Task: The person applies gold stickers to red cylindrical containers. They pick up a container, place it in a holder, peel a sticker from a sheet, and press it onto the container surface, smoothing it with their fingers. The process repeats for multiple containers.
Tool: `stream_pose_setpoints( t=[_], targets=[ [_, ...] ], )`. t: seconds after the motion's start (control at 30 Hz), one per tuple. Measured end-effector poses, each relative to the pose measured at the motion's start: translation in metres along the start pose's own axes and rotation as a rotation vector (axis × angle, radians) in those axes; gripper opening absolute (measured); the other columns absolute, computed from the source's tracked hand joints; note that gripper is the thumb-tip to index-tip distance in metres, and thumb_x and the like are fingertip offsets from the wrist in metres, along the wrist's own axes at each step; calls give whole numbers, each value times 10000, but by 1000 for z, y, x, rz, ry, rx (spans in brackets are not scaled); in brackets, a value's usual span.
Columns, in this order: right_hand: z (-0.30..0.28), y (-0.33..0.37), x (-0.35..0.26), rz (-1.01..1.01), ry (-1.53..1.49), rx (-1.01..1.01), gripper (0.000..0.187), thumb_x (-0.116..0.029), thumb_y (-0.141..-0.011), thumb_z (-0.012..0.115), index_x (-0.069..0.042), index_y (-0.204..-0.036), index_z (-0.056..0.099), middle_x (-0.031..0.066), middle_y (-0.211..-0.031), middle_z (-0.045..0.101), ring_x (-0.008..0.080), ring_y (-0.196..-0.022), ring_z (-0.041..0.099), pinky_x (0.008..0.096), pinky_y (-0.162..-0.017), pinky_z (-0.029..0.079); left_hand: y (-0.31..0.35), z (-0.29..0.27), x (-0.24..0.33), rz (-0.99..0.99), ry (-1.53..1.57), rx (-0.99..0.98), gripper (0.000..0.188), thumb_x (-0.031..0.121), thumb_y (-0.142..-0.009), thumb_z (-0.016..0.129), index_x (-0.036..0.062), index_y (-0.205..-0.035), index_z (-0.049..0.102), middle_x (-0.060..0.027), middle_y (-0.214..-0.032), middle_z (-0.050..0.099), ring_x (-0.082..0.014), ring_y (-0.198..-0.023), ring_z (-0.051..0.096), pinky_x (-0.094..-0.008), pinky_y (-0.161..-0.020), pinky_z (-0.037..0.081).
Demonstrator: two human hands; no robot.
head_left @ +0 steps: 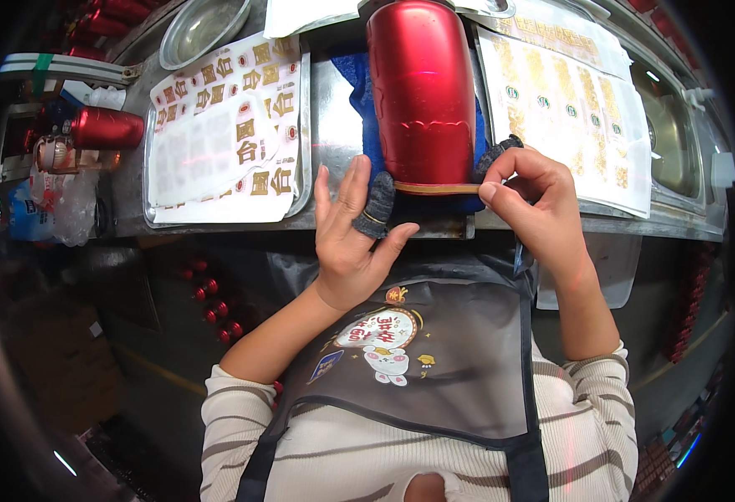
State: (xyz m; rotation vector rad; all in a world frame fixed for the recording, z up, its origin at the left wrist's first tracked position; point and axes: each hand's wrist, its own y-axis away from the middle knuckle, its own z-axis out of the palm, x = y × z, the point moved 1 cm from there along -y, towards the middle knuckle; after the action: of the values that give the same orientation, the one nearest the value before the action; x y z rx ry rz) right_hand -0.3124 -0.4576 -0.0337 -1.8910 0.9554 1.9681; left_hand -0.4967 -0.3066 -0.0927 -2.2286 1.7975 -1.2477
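A glossy red metal bottle [422, 92] lies on a blue cloth [353, 71], its near end toward me. Across that end runs a thin tan strip [438, 190]. My right hand [547, 213] is closed in a pinch, thumb and forefinger on the strip's right end. A dark grey knitted cover shows on one finger of that hand. To the left of the bottle's near end, my left hand [347, 247] has its fingers spread and holds nothing. Its forefinger wears a dark grey knitted cover [377, 205] and is close to the strip's left end.
On the left, a metal tray [305, 142] carries sheets of gold decals [263, 100]. More gold decal sheets [560, 109] lie right of the bottle. A metal bowl [204, 33] stands far left, a metal basin [673, 134] far right. Another red bottle [108, 130] lies at left.
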Motion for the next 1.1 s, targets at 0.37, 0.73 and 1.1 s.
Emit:
stream_pose_setpoints(
  t=[0.37, 0.73, 1.1],
  targets=[
    [0, -3, 7, -88, 64, 10, 67, -36, -839, 670, -7, -797, 627, -29, -780, 566, 3, -649, 478, 173, -569, 353, -22, -9, 6, 152, -101, -30, 384, 121, -741, 812, 36, -1103, 718, -254, -1455, 488, -416, -1282, 544, -678, -1085, 245],
    [-1, -3, 9, -49, 112, 10, 76, -48, -826, 685, 21, -824, 654, 20, -867, 567, 48, -702, 541, 191, -624, 426, -59, 5, 30, 284, -272, 50, 379, 199, -722, 754, 94, -1086, 741, -238, -1430, 520, -411, -1315, 513, -687, -1058, 305],
    [2, -2, 9, -78, 123, 22, 76, -53, -849, 685, -1, -817, 639, -20, -816, 562, 7, -659, 479, 175, -575, 360, -5, -4, -4, 22, 12, 56, 452, 168, -774, 824, -47, -1145, 684, -279, -1450, 477, -419, -1319, 508, -631, -1105, 277]
  ],
)
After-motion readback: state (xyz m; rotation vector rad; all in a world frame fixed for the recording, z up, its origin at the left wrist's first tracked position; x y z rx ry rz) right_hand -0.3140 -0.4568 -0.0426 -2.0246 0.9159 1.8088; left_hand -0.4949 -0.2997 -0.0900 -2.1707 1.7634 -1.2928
